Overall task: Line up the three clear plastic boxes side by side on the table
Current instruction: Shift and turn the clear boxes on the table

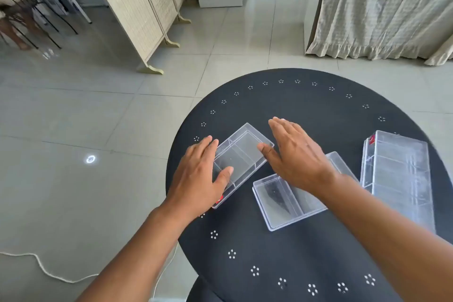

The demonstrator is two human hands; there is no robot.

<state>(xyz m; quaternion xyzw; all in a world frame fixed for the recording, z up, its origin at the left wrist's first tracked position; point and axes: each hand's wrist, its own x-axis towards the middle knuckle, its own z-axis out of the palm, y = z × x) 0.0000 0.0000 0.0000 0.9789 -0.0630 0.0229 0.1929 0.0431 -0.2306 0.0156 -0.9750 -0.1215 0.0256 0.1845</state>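
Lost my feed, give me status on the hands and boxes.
Left hand and right hand flank the left clear plastic box, both open. Middle clear plastic box skewed, right clear plastic box apart. Nothing blocking.

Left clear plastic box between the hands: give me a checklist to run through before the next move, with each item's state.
1. Left hand on the left clear plastic box: ok, fingers on its left edge, thumb over its near part.
2. Right hand on that box: cannot tell, the thumb reaches its right edge but contact is unclear.
3. Boxes parallel: not ok, this box and the middle clear plastic box lie at different angles; the tall right clear plastic box is nearly straight.
4. Boxes apart: ok, gaps show between them.
5. Room on the round black table: ok, bare surface beyond the boxes.
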